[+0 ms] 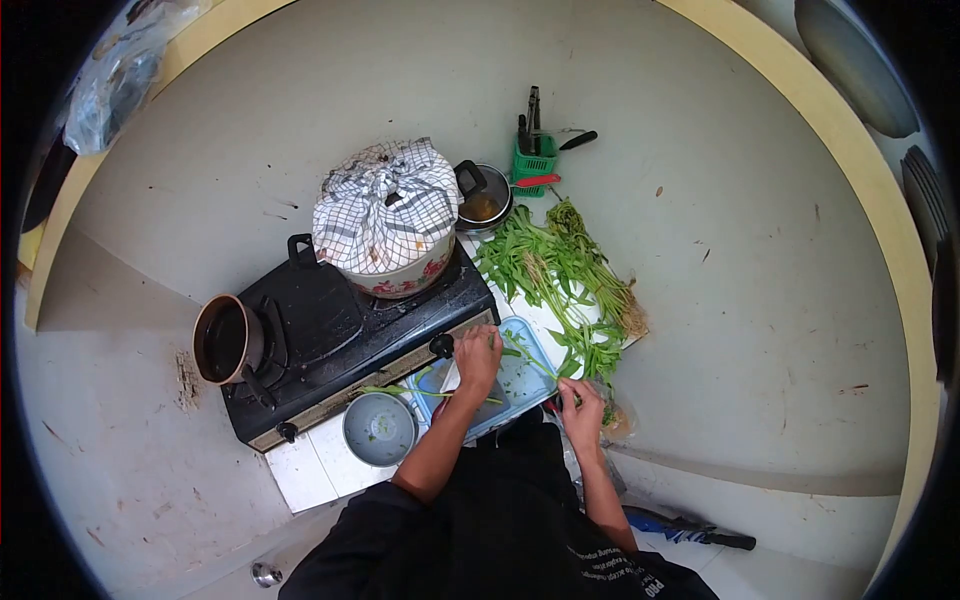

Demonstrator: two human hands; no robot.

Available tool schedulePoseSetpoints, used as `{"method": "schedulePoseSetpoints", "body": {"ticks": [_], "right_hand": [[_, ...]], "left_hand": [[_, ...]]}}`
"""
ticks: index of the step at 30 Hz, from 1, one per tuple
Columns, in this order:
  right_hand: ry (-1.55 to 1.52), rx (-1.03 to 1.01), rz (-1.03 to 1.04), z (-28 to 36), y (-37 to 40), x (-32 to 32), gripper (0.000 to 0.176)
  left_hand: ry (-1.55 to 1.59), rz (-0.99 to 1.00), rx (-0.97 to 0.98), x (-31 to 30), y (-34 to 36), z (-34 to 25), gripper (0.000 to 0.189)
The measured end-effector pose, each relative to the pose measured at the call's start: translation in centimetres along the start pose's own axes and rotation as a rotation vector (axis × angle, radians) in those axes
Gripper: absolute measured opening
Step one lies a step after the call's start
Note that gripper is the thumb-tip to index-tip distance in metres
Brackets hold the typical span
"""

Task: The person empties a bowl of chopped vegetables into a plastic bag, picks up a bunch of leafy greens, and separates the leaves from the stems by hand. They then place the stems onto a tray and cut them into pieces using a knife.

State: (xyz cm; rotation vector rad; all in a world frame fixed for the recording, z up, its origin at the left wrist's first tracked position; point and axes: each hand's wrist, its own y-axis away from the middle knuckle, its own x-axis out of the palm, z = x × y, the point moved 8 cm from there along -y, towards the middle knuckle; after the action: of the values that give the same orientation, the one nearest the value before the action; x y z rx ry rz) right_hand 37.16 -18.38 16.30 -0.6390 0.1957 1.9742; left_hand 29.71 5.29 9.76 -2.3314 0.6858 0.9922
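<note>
Over a light blue tray (540, 392), my left hand (478, 358) is closed with green bits showing at its fingertips. To the right, my right hand (582, 410) pinches a leafy green stem (545, 368) near the tray's edge. That stem runs slantwise between my two hands. Small green scraps lie on the tray floor. Under my left wrist is a grey board or lid, partly covered by my arm, with loose stems across it. A grey bowl (380, 430) with a few green pieces stands left of my left forearm.
A heap of rooted leafy greens (545, 255) lies beyond the tray. The black gas stove (330, 325) carries a cloth-wrapped pot (395, 270) and a small saucepan (228, 340) of dark liquid. A lidded pan (487, 200) and a green utensil basket (534, 160) stand behind.
</note>
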Motion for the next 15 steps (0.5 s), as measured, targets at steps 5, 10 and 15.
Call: {"method": "schedulePoseSetpoints", "body": {"ticks": [5, 10, 15], "right_hand": [[0.031, -0.059, -0.064, 0.0, 0.0, -0.8, 0.014], [0.021, 0.079, -0.181, -2.6, -0.8, -5.8, 0.018], [-0.043, 0.186, -0.142, -4.9, -1.3, -4.9, 0.022]], "left_hand": [[-0.081, -0.039, -0.086, -0.7, 0.0, -0.1, 0.009], [0.215, 0.157, -0.165, 0.1, -0.5, 2.5, 0.014], [0.457, 0.272, -0.028, 1.4, 0.0, 0.2, 0.021]]}}
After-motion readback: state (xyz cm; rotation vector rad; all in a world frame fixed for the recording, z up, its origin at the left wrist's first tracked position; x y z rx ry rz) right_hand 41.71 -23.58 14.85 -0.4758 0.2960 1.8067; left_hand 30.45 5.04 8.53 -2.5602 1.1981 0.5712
